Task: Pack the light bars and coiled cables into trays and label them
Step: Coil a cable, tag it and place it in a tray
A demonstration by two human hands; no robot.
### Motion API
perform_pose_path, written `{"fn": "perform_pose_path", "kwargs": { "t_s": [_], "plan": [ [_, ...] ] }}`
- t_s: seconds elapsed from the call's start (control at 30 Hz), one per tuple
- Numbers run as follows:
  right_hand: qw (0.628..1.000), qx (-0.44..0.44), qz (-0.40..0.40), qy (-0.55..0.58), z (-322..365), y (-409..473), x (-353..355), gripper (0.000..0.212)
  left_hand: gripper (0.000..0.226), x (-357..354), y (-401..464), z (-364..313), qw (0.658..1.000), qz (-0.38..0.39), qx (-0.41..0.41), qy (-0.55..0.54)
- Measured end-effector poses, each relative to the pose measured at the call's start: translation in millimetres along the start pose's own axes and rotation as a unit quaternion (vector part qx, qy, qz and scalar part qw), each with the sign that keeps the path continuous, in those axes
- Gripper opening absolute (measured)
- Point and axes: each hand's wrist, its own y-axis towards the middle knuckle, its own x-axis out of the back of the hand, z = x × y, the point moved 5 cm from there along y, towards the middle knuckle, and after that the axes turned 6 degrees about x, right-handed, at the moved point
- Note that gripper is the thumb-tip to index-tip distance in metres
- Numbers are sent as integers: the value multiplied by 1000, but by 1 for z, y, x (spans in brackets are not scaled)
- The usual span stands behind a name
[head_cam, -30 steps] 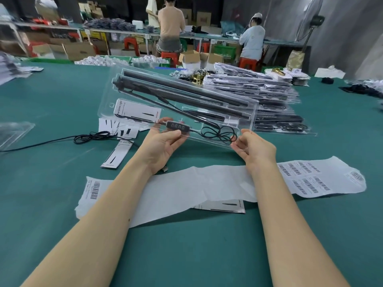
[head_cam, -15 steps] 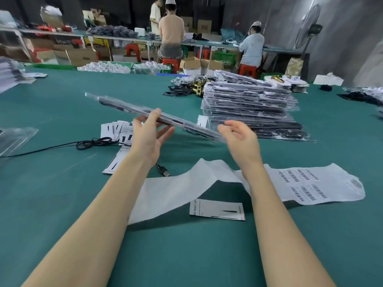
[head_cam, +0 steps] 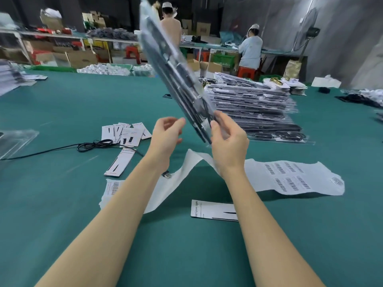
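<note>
On the green packing table (head_cam: 62, 204), packed clear tray (head_cam: 176, 75) now swung up on end from its earlier flat tilt, pinched low by right hand (head_cam: 228, 139); left hand (head_cam: 166, 134) released, fingers loosely curled, empty.

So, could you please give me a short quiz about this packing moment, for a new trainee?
1. True or false: the left hand grips the packed tray.
2. Which hand holds the tray at its lower end?
A. left
B. right
C. both
3. Fill in: the stack of packed trays lies on the person's ____ side.

Key: 1 false, it is apart from the tray, fingers loosely curled. 2 B, the right hand. 3 right.
</note>
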Motion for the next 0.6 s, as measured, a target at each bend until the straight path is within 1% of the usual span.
{"fn": "perform_pose_path", "kwargs": {
  "t_s": [0.07,0.13,0.2,0.23,0.3,0.33,0.37,0.43,0.47,0.53,0.57,0.6],
  "plan": [
    [988,-92,-19,119,-4,0,-2,25,47,-2,0,17,997,1,65,33],
    [952,-180,-12,245,-7,-4,-11,20,67,-2,-3,26,991,41,116,49],
    [918,-243,5,314,-13,-9,-19,17,74,-2,-5,25,986,105,127,7],
    [908,-263,16,324,-16,-11,-21,19,75,-1,-5,22,983,130,121,-45],
    [899,-292,51,321,-22,-17,-22,23,75,4,-3,19,969,140,124,-163],
    [905,-296,74,297,-24,-18,-21,24,72,7,-2,20,962,131,131,-201],
    [918,-289,97,256,-27,-16,-18,27,67,9,-2,22,959,122,135,-218],
    [940,-256,133,183,-30,-11,-12,34,58,12,-1,22,962,107,130,-216],
    [943,-248,141,170,-31,-9,-9,34,59,15,-1,19,960,110,124,-224],
    [940,-259,142,170,-34,-7,-4,28,63,21,-1,12,953,137,115,-243],
    [934,-275,143,177,-35,-9,-4,28,62,25,-2,8,952,153,113,-238],
    [926,-293,143,189,-36,-12,-4,33,57,29,-2,5,954,165,111,-224]
  ]
}}
